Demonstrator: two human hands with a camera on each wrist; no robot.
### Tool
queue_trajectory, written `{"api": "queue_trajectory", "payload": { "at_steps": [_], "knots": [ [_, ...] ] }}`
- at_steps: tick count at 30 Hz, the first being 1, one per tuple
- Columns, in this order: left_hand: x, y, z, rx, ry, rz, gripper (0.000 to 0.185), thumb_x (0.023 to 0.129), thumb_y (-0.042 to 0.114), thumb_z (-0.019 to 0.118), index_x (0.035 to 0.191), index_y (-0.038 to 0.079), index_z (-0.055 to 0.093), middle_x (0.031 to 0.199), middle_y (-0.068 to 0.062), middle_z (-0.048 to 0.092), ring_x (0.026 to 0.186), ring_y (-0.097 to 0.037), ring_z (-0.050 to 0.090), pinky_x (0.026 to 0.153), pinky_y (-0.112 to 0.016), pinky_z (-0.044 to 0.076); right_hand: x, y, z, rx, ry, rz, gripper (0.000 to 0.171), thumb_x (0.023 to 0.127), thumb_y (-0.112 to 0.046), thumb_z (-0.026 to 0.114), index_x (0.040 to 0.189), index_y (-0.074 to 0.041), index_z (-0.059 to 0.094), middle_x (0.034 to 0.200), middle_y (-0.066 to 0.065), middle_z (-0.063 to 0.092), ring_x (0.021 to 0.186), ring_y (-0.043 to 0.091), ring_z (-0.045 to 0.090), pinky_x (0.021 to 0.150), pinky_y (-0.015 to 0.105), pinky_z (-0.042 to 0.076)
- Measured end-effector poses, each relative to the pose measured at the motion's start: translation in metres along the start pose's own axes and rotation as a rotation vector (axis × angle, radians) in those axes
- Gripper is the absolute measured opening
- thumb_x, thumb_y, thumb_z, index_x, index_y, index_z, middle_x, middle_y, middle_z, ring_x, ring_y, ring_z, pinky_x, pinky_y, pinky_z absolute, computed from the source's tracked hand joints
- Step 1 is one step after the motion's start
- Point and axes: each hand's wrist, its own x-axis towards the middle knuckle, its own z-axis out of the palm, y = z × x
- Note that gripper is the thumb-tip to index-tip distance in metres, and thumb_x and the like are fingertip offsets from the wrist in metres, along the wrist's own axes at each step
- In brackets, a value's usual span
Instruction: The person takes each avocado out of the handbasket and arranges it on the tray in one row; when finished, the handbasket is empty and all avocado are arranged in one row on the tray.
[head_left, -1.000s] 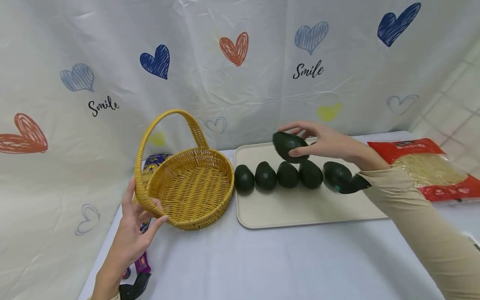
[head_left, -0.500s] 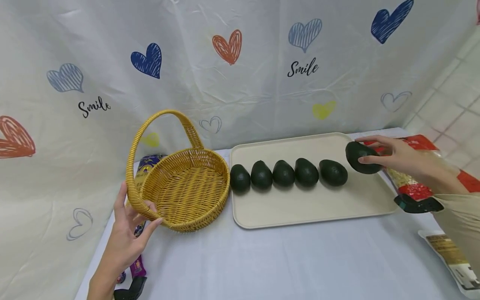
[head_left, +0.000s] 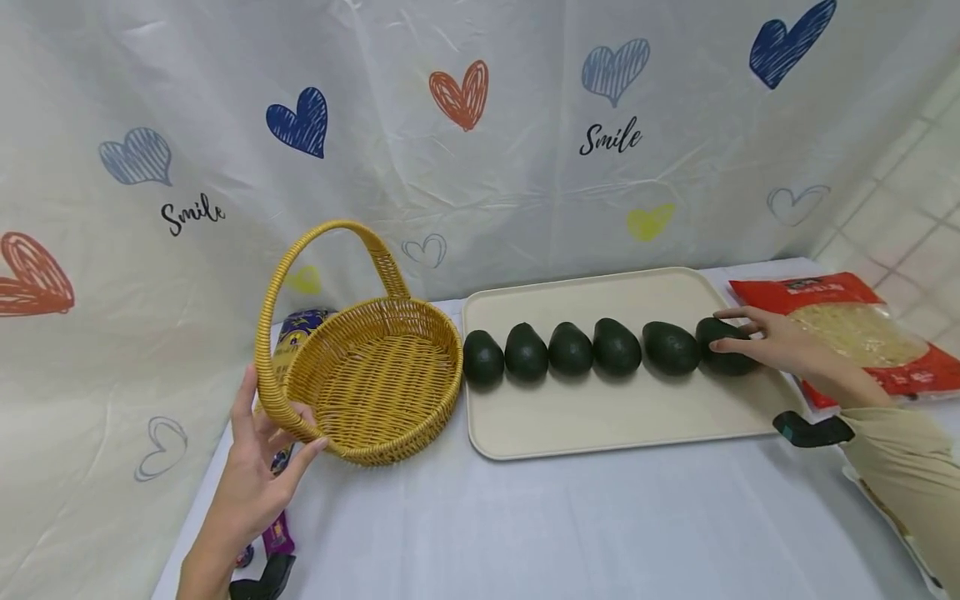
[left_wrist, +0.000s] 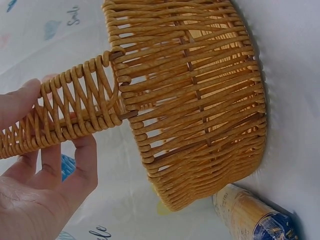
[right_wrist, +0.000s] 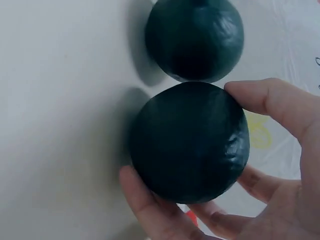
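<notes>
Several dark green avocados (head_left: 570,350) lie in a row on a cream tray (head_left: 600,417). My right hand (head_left: 757,340) curls round the avocado at the row's right end (head_left: 718,348), which rests on the tray and touches its neighbour (head_left: 670,347). The right wrist view shows that avocado (right_wrist: 192,142) between thumb and fingers (right_wrist: 260,100), with the neighbour (right_wrist: 195,37) just beyond. My left hand (head_left: 262,454) grips the base of the handle (left_wrist: 65,107) of an empty yellow wicker basket (head_left: 375,375), left of the tray.
A red packet of noodles (head_left: 847,333) lies right of the tray. A purple packet (head_left: 300,325) sits behind the basket, and another packet (head_left: 892,517) lies at the bottom right. A heart-printed cloth hangs behind the white table.
My right hand carried the avocado from above the middle of the row to its right end and lowered it onto the tray. The left hand stayed on the basket handle.
</notes>
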Motion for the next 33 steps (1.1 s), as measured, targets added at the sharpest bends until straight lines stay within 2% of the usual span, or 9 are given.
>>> {"api": "queue_trajectory", "payload": {
  "at_steps": [2, 7, 14, 19, 21, 24, 26, 31, 33],
  "knots": [
    [0.0, 0.001, 0.0, 0.007, -0.001, -0.018, 0.105, 0.098, 0.034, 0.069, 0.163, 0.0, -0.007, 0.106, -0.005, 0.062, 0.105, -0.01, 0.065, 0.098, -0.014, 0.052, 0.001, 0.001, 0.0, 0.0, -0.011, 0.004, 0.077, 0.103, -0.043, 0.062, 0.155, 0.006, 0.032, 0.138, 0.048, 0.042, 0.122, 0.061, 0.044, 0.089, 0.07, 0.049],
    [0.0, 0.001, -0.001, 0.004, 0.006, -0.004, 0.104, 0.099, 0.028, 0.071, 0.163, -0.001, -0.007, 0.105, -0.006, 0.062, 0.104, -0.01, 0.064, 0.098, -0.014, 0.052, 0.001, -0.001, -0.005, -0.008, -0.031, 0.004, 0.081, 0.105, -0.049, 0.059, 0.156, 0.006, 0.029, 0.141, 0.047, 0.04, 0.125, 0.061, 0.041, 0.092, 0.072, 0.048],
    [-0.002, 0.0, -0.001, -0.009, 0.016, 0.013, 0.105, 0.099, 0.033, 0.069, 0.162, -0.001, -0.007, 0.106, -0.003, 0.062, 0.102, -0.01, 0.064, 0.098, -0.014, 0.052, 0.001, -0.005, -0.009, -0.027, -0.024, -0.014, 0.076, 0.102, -0.04, 0.066, 0.152, 0.008, 0.035, 0.141, 0.044, 0.043, 0.124, 0.058, 0.045, 0.091, 0.062, 0.055],
    [-0.004, 0.0, 0.0, -0.004, 0.009, 0.002, 0.107, 0.095, 0.008, 0.076, 0.163, 0.0, -0.007, 0.106, -0.005, 0.061, 0.103, -0.011, 0.064, 0.099, -0.014, 0.052, -0.001, -0.006, -0.008, -0.015, -0.042, 0.008, 0.077, 0.102, -0.041, 0.067, 0.152, 0.008, 0.035, 0.142, 0.044, 0.041, 0.124, 0.059, 0.042, 0.091, 0.068, 0.05],
    [-0.004, 0.0, 0.0, -0.002, 0.009, 0.001, 0.108, 0.095, 0.007, 0.077, 0.163, 0.0, -0.007, 0.106, -0.004, 0.062, 0.102, -0.011, 0.064, 0.099, -0.014, 0.052, -0.002, -0.006, -0.007, -0.014, -0.044, 0.011, 0.077, 0.103, -0.042, 0.065, 0.153, 0.008, 0.034, 0.142, 0.044, 0.04, 0.124, 0.059, 0.041, 0.091, 0.069, 0.05],
    [-0.002, 0.001, 0.001, -0.004, 0.011, 0.003, 0.106, 0.097, 0.018, 0.075, 0.162, -0.001, -0.007, 0.108, 0.001, 0.062, 0.103, -0.008, 0.064, 0.099, -0.014, 0.052, -0.002, -0.005, -0.008, -0.019, -0.033, 0.002, 0.075, 0.104, -0.041, 0.062, 0.152, 0.01, 0.033, 0.141, 0.045, 0.041, 0.124, 0.06, 0.043, 0.092, 0.064, 0.055],
    [-0.001, 0.0, 0.001, -0.006, 0.012, 0.006, 0.105, 0.098, 0.032, 0.07, 0.162, -0.001, -0.007, 0.109, 0.005, 0.062, 0.102, -0.008, 0.064, 0.099, -0.014, 0.052, -0.002, -0.004, -0.009, -0.027, -0.024, -0.003, 0.075, 0.105, -0.041, 0.06, 0.153, 0.01, 0.032, 0.141, 0.046, 0.041, 0.124, 0.06, 0.045, 0.092, 0.064, 0.055],
    [0.002, 0.0, 0.001, -0.003, 0.001, 0.006, 0.106, 0.098, 0.042, 0.066, 0.162, -0.001, -0.008, 0.11, 0.008, 0.061, 0.101, -0.007, 0.064, 0.098, -0.014, 0.052, -0.005, -0.006, -0.013, -0.017, 0.0, -0.015, 0.074, 0.107, -0.041, 0.056, 0.155, 0.01, 0.029, 0.143, 0.045, 0.039, 0.128, 0.062, 0.04, 0.098, 0.075, 0.044],
    [0.003, -0.001, 0.001, -0.012, -0.006, 0.014, 0.106, 0.099, 0.041, 0.066, 0.162, -0.001, -0.008, 0.11, 0.008, 0.061, 0.101, -0.007, 0.064, 0.099, -0.015, 0.052, -0.007, -0.009, -0.015, -0.011, 0.009, -0.024, 0.073, 0.108, -0.04, 0.056, 0.155, 0.01, 0.029, 0.144, 0.045, 0.037, 0.131, 0.062, 0.037, 0.099, 0.079, 0.039]
  ]
}}
